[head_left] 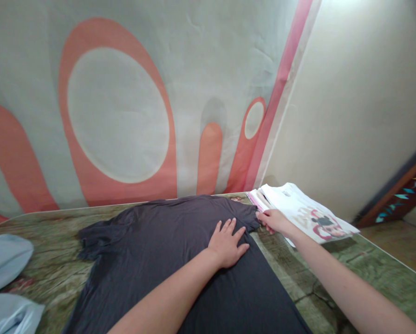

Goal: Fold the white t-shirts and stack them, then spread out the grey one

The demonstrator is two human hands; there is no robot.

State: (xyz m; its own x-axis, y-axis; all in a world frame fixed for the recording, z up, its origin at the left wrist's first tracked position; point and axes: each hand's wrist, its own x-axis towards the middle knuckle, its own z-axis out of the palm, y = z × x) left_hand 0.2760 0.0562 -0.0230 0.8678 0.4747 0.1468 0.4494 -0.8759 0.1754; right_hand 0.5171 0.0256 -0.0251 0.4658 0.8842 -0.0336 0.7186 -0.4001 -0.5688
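Note:
A dark grey T-shirt [159,260] lies spread out in front of me, its neck end toward the wall. My left hand [228,243] rests flat on the shirt near its right shoulder, fingers spread. At the edge of the right sleeve, my right hand [271,220] pinches the fabric between thumb and fingers. Just beyond that hand sits a stack of folded shirts, with a white printed T-shirt [298,208] on top.
The surface [55,236] has a green-brown wood-like pattern. Pale blue-grey bundles [6,264] lie at the left edge. A wall banner [187,69] with orange shapes stands behind, and a plain wall [361,93] rises at right.

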